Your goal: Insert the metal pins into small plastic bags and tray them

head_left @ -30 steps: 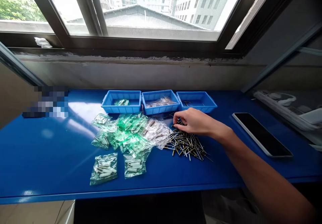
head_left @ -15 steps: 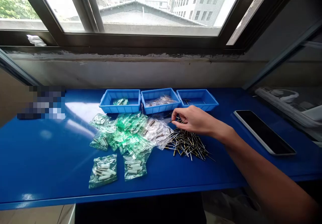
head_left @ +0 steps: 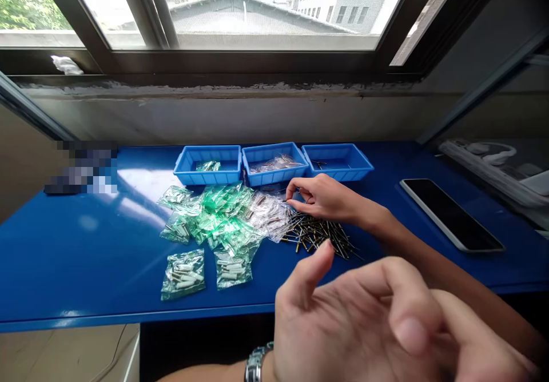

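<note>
My right hand [head_left: 319, 196] hovers over the left part of a heap of thin metal rods [head_left: 317, 233], some with brass-coloured ends. Its thumb and index finger are pinched together; a tiny dark tip shows there, too small to name. Close to the camera, my left hand [head_left: 355, 319] is palm up with a metal-banded watch [head_left: 256, 363] at the wrist. Its thumb is raised, its fingers are loosely bent and apart, and the palm is bare. Clear plastic bags [head_left: 270, 216] touch the heap's left side, beside several green-tinted bags [head_left: 225, 205].
Behind the bags stand three blue trays: the left tray [head_left: 207, 177], the middle tray [head_left: 277, 174] and the right tray [head_left: 338, 174]. A phone [head_left: 450, 213] lies at the right. Two green bags of white-ended pieces, a nearer bag [head_left: 183, 275] and another [head_left: 233, 269], are near the table's front edge.
My left hand has come into view at the lower right, palm up. My right hand stays pinched over the heap, with its fingertips slightly farther left. The camera view has shifted slightly.
</note>
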`<state>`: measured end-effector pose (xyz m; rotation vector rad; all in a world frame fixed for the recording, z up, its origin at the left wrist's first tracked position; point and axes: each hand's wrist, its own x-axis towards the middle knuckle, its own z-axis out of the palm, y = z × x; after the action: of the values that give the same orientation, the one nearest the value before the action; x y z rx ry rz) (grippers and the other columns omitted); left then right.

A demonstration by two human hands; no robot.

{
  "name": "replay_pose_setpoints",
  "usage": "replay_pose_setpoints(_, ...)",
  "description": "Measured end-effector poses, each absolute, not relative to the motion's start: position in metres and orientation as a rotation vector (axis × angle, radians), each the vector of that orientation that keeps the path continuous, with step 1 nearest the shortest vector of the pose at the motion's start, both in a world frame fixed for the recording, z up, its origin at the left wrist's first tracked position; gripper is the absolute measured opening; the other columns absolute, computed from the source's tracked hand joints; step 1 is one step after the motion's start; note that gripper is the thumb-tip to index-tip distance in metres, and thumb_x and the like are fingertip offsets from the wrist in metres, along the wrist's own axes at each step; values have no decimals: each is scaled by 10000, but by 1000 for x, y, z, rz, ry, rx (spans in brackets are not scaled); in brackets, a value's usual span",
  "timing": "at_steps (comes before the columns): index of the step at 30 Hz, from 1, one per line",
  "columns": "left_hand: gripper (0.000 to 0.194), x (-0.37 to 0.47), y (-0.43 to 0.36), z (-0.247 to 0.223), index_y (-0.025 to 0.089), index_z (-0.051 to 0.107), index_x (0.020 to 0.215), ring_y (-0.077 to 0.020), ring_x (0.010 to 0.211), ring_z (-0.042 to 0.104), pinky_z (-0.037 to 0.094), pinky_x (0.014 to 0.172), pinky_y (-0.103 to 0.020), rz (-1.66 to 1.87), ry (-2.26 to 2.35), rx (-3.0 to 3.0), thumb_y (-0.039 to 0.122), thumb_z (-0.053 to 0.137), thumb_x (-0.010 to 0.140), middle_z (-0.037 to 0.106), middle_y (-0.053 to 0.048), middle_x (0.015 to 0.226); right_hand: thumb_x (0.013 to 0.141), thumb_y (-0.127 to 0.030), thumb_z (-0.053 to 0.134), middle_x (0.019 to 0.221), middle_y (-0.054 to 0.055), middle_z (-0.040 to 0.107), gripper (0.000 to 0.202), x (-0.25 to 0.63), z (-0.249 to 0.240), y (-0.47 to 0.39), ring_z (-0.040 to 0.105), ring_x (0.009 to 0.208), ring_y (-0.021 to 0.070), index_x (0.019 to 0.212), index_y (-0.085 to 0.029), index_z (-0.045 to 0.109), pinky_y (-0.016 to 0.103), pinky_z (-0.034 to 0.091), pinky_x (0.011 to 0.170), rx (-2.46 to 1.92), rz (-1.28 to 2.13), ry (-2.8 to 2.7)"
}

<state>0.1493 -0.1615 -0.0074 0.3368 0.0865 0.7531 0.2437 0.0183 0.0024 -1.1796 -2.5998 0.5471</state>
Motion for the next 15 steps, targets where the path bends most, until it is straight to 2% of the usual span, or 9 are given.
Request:
replay_pose_setpoints(3, 989, 151, -142, 11, 270, 552, 840, -254, 564, 510, 411, 566, -394, 762, 64, 193, 1044, 9, 550, 434, -51, 549, 928, -315, 663, 602, -57, 531, 148, 241, 2, 16, 479, 537, 106, 992, -189, 708, 235, 297, 557, -1173, 570, -2612)
replay_pose_setpoints(7, 881, 144, -141, 10, 248, 451, 765, -240, 554, 502, 399, 508, -375, 777, 40, 90, 1017, 45, 623, 367, -25, 542, 931, -300, 658, 602, -55, 530, 138, 237, 3, 13, 464, 536, 107, 997, -188, 707, 236, 295, 558, -1160, 589, -2621)
replay_pose_setpoints(12, 849, 135, -142, 15, 228, 329, 676, -169, 397, 373, 270, 430, -303, 808, -55, 57, 1048, 112, 631, 270, 24, 435, 929, -286, 660, 614, -54, 527, 126, 238, 3, 13, 449, 531, 103, 995, -189, 707, 233, 293, 553, -1161, 593, -2628)
replay_pose_setpoints(15, 810, 129, -142, 28, 204, 261, 595, -142, 391, 308, 171, 447, -277, 868, -216, 51, 979, 109, 776, 237, 20, 397, 926, -289, 665, 618, -52, 528, 126, 238, 2, 13, 455, 531, 102, 991, -189, 706, 235, 288, 540, -1179, 597, -2642)
